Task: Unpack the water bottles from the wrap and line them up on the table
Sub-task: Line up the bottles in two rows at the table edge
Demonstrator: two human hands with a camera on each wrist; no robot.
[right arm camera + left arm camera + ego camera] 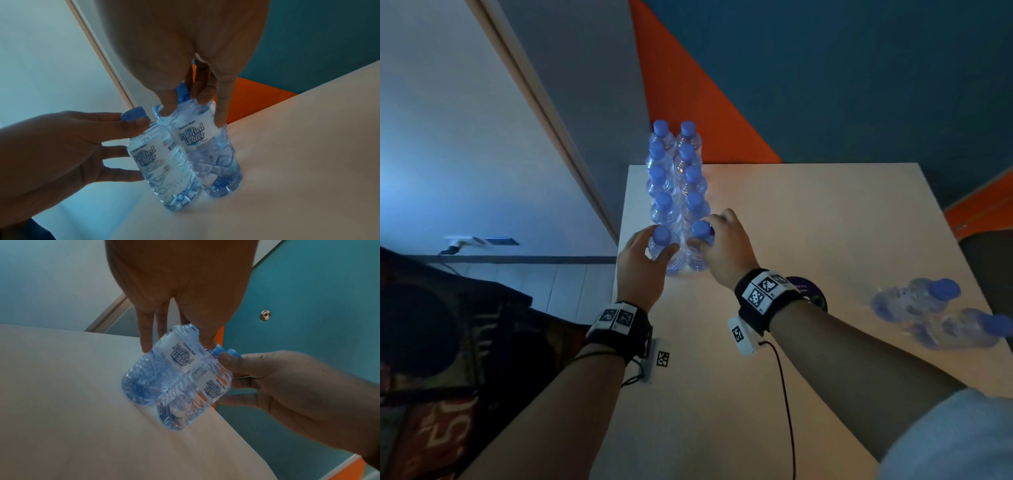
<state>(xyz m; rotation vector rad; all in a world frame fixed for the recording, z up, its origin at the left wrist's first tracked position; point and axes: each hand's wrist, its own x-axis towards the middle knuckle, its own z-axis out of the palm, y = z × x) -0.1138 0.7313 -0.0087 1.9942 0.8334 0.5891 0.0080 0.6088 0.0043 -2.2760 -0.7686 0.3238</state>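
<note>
Clear water bottles with blue caps stand in two columns (674, 178) along the left edge of the pale table (825, 222). My left hand (654, 246) grips the nearest bottle of the left column (664, 240), which stands upright on the table. My right hand (709, 236) grips the nearest bottle of the right column (700, 253) just below its cap. In the left wrist view my left hand (176, 345) holds its bottle (148, 374). The right wrist view shows my right hand (195, 112) on its bottle (207, 154). The two bottles touch.
Two more bottles (935, 315) lie on their sides near the table's right edge, blurred. A dark round disc (816, 294) sits beside my right wrist. A small marker tag (662, 359) and a thin cable (787, 411) lie on the near part of the table.
</note>
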